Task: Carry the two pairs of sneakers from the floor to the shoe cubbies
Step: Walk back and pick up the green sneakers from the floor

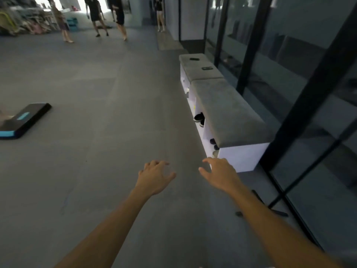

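Left hand (pixel 154 176): reaching forward palm down, fingers loosely spread and curled, holding nothing and touching nothing.
Right hand (pixel 220 174): reaching forward likewise, fingers spread, empty; it is hovering just in front of the near white end panel of the bench, apparently not in contact.

Both bare forearms are extending over the plain grey floor (pixel 96 151), which is carrying no sneakers within reach.

Long white shoe-cubby bench with grey padded seat cushions (pixel 228 111): standing along the dark glass wall (pixel 289 55), open fronts facing the floor so shoes can be slid straight in.

Black sneakers with white soles (pixel 199 118): sitting in a middle cubby, toes poking out. Further dark shoes (pixel 213 142) are showing in the nearest cubby; whether these are the second pair cannot be told.

Judgement: the empty hands and stocked cubbies are suggesting the carrying is finishing or finished.

Black-and-blue step platform (pixel 25 118): lying on the floor, well apart to the left.
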`<state>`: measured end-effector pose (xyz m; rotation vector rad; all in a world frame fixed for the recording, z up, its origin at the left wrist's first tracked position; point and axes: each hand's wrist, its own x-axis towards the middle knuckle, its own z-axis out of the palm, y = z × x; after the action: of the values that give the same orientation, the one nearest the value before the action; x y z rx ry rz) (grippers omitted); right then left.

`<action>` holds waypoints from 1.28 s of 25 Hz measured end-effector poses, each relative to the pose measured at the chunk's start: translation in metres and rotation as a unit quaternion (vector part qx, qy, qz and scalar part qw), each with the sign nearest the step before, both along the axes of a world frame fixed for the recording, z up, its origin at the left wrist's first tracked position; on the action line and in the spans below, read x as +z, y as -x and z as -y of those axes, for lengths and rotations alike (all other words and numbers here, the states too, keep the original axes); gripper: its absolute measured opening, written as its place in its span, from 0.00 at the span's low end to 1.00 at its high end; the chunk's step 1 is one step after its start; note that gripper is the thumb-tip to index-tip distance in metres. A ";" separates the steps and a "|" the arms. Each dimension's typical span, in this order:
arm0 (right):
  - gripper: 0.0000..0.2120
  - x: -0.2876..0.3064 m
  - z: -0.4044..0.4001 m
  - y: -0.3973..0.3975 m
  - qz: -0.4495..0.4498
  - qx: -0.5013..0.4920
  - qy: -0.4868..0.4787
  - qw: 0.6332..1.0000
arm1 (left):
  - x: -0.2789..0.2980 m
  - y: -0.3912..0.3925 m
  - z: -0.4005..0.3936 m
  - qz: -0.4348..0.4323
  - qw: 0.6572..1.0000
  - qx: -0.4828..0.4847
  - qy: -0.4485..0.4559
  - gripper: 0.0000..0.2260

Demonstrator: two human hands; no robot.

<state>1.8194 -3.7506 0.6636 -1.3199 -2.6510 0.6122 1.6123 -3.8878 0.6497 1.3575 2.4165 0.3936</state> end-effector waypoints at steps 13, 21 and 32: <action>0.22 0.008 -0.305 0.296 -0.018 0.059 0.032 0.998 | 0.008 0.263 -0.290 -0.004 0.997 0.070 0.022 0.28; 0.22 -0.007 -0.483 0.450 -0.008 0.035 0.062 0.997 | 0.019 0.426 -0.496 -0.004 0.999 0.037 0.036 0.27; 0.21 -0.024 -0.808 0.683 0.027 0.075 0.128 0.989 | -0.023 0.642 -0.789 0.051 0.993 0.074 0.074 0.30</action>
<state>1.1366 -2.9422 0.6394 -1.2170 -2.8103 0.9789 0.9705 -3.0989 0.6266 1.0741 2.4169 0.3050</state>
